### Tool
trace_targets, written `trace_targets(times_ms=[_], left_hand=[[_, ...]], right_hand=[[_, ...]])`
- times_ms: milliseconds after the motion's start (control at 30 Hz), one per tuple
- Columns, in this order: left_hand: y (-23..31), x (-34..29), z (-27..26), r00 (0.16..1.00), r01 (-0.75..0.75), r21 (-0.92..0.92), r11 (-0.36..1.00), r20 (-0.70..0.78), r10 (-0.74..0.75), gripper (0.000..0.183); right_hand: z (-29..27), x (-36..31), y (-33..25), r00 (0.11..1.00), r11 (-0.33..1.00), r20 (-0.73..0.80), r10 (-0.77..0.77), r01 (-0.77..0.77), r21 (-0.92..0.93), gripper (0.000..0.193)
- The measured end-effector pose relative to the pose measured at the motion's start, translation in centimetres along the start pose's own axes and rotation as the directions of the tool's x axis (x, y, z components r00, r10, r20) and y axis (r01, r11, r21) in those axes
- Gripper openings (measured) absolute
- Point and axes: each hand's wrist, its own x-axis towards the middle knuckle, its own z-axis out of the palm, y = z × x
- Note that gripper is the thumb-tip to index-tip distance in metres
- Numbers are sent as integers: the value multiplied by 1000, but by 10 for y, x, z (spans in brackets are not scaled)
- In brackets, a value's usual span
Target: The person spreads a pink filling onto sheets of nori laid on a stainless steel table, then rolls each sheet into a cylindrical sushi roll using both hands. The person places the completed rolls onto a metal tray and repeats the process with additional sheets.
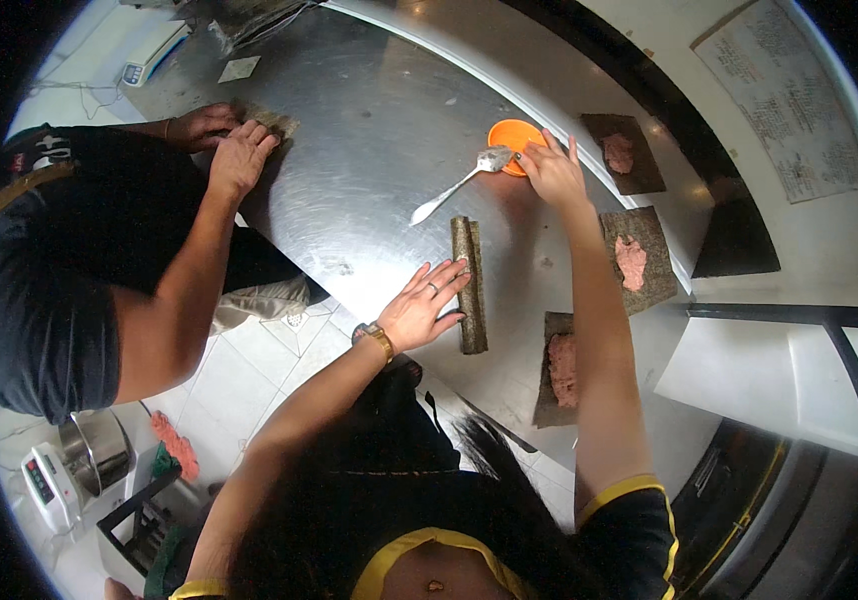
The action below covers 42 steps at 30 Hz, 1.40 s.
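On the steel table in front of me lies a dark green seaweed roll [466,270], partly rolled, with a flap of sheet along its right side. My left hand [419,307] rests against the roll's left side, fingers stretched out and slightly spread. Farther right, my right hand [556,177] reaches to a small orange bowl [511,130], fingers apart at its right rim; some fingertips dip inside it, and their ends are hard to make out. A metal spoon [459,192], its head coated with something pale, leans on the bowl's near edge.
Several seaweed sheets [661,262] topped with pink paste lie along the table's right side. At the left a co-worker's hands [239,160] press another piece of seaweed [276,122]. A scale [156,55] stands far left; a metal pot [96,450] sits low left.
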Motion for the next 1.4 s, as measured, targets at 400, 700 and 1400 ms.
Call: trace_targets(times_ms=[400,700,1400], left_hand=[[-2,4,2,999,-14,-9,1000,-34,14,60],[0,5,-3,999,-8,-9,1000,-38,8,58],[-3,7,1,999,-36,-10,999,-26,36,54]], right_hand=[[-21,-173,-97,944,960,240,-226,173,222,61],[-70,-256,-136,882,967,405,-242,186,172,71],[5,-127,-97,973,972,65,-220,214,96,58]])
